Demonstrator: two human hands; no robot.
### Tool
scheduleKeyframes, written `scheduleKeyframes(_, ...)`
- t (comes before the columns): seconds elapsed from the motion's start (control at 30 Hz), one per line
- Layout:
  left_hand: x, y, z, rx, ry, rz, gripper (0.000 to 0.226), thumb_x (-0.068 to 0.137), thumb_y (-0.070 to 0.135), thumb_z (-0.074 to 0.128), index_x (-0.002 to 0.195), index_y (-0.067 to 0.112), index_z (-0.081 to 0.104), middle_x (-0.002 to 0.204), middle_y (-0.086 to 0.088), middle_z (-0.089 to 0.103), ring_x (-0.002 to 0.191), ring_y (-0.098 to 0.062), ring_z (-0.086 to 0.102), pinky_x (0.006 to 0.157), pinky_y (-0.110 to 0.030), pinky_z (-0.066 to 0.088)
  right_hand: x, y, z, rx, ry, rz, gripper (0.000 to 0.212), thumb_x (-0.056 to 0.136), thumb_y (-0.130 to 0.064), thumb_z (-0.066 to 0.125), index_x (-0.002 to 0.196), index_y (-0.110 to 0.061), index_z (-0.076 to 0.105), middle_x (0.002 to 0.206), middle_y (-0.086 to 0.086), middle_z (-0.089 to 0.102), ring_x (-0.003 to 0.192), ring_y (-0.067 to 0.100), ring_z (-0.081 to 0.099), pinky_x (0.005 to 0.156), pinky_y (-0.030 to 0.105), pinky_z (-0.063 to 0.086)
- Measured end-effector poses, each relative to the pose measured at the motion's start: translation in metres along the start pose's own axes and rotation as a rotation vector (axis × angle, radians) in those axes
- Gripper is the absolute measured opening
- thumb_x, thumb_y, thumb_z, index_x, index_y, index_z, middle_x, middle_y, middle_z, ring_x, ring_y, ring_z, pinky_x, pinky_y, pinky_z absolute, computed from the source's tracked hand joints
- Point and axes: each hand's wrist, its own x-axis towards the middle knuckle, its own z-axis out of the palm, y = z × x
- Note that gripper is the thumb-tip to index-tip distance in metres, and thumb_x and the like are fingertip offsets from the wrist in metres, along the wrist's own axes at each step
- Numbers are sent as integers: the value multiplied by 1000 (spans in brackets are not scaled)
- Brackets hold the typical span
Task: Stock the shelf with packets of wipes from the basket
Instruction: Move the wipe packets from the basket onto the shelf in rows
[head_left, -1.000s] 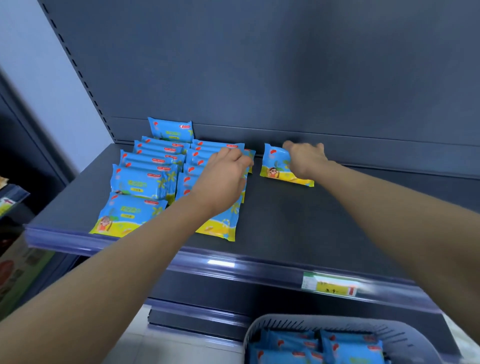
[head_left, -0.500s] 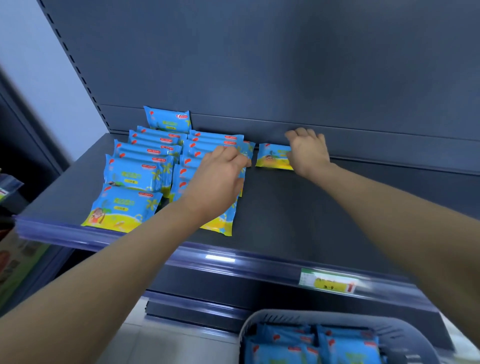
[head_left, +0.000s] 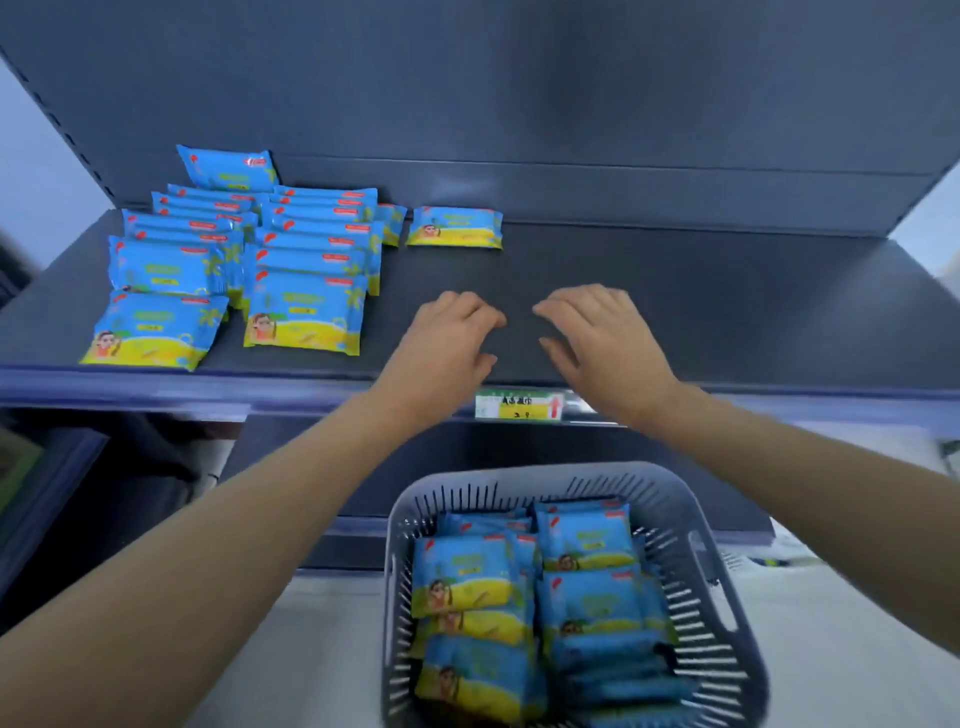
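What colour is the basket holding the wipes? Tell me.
The basket is grey-blue slotted plastic, seen best in the head view.

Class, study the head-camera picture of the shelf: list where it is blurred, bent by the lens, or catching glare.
Head view throughout: the shelf has uprights leaning outward, a wide-angle effect; the far left edge is smeared; the price label is soft, its print hardly readable; a faint sheen lies on the back panel; shadows are soft.

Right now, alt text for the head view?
Both empty hands, left hand and right hand, hover over the dark shelf near its front edge. Two rows of blue wipes packets lie at its left, one lone packet beside them; below, a grey basket holds more.
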Motion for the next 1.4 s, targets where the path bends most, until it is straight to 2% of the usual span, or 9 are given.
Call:
scheduleKeyframes(0.23, -77, 65, 57, 30, -143, -141, 39, 85, 21, 61, 122, 10, 54, 120, -9, 54, 114, -27, 46, 97, -34, 32, -126, 5, 18, 108, -196, -123, 30, 75, -11, 74, 102, -3, 66, 102, 12, 67, 93, 31, 65, 82, 39, 50)
scheduleKeyframes(0.43, -146, 91, 99, 61, -397, -370, 46, 88, 26, 59, 130, 12, 46, 129, -9, 47, 122, -26, 40, 98, -33, 28, -204, 14, 54, 107, -889, -195, 52, 93, -36, 51, 137, -12, 39, 140, 8, 41, 128, 28, 36, 103, 39, 31)
scheduleKeyframes(0.67, -174, 79, 109, 129, -433, -504, 52, 86, 28, 62, 133, 17, 42, 132, -6, 44, 125, -26, 38, 100, -36, 32, -216, 4, 77, 152, -1168, -35, 45, 97, -30, 46, 136, -6, 40, 130, 17, 49, 114, 33, 50, 93, 45, 46)
scheduleKeyframes(0.8, -165, 56, 131, 167, -498, -458, 56, 85, 25, 61, 136, 17, 39, 134, -6, 43, 123, -28, 39, 99, -38, 33, -213, -3, 97, 106, -1214, 61, 37, 93, -27, 55, 123, -6, 48, 122, 14, 45, 106, 31, 48, 90, 43, 46)
scheduleKeyframes(0.93, -137, 26, 153, 191, -596, -358, 63, 82, 20, 65, 138, 15, 36, 136, -8, 41, 125, -29, 37, 99, -38, 34, -213, -3, 113, 110, -1216, 227, 43, 92, -7, 50, 133, -8, 36, 106, 9, 48, 95, 27, 48, 94, 44, 36)
scheduleKeyframes(1.07, -141, 24, 164, 203, -735, -389, 76, 79, 22, 66, 142, 13, 27, 141, -11, 37, 130, -29, 35, 103, -38, 34, -204, -2, 105, 128, -1292, 130, 48, 92, -3, 46, 138, -10, 35, 137, 11, 44, 123, 30, 42, 109, 48, 27)
scheduleKeyframes(1.2, -146, 26, 167, 247, -864, -400, 85, 67, 27, 76, 139, 11, 32, 133, -13, 45, 123, -30, 42, 98, -37, 40, -181, -6, 80, 203, -1235, 52, 38, 88, -6, 48, 126, -10, 48, 131, 13, 49, 117, 30, 46, 93, 35, 42)
scheduleKeyframes(1.27, -140, 27, 162, 303, -908, -364, 74, 67, 28, 77, 131, 11, 44, 125, -12, 50, 116, -28, 49, 90, -35, 44, -164, -7, 64, 233, -1137, 52, 27, 85, -5, 47, 109, -16, 53, 120, 10, 55, 105, 26, 51, 75, 28, 36)
scheduleKeyframes(1.4, -118, 30, 135, 233, -955, -309, 26, 75, 18, 69, 97, 12, 58, 99, -9, 60, 95, -26, 61, 76, -35, 50, -114, 2, 18, 271, -931, 122, 17, 77, -7, 51, 87, -20, 50, 86, 1, 55, 78, 23, 50, 63, 29, 37)
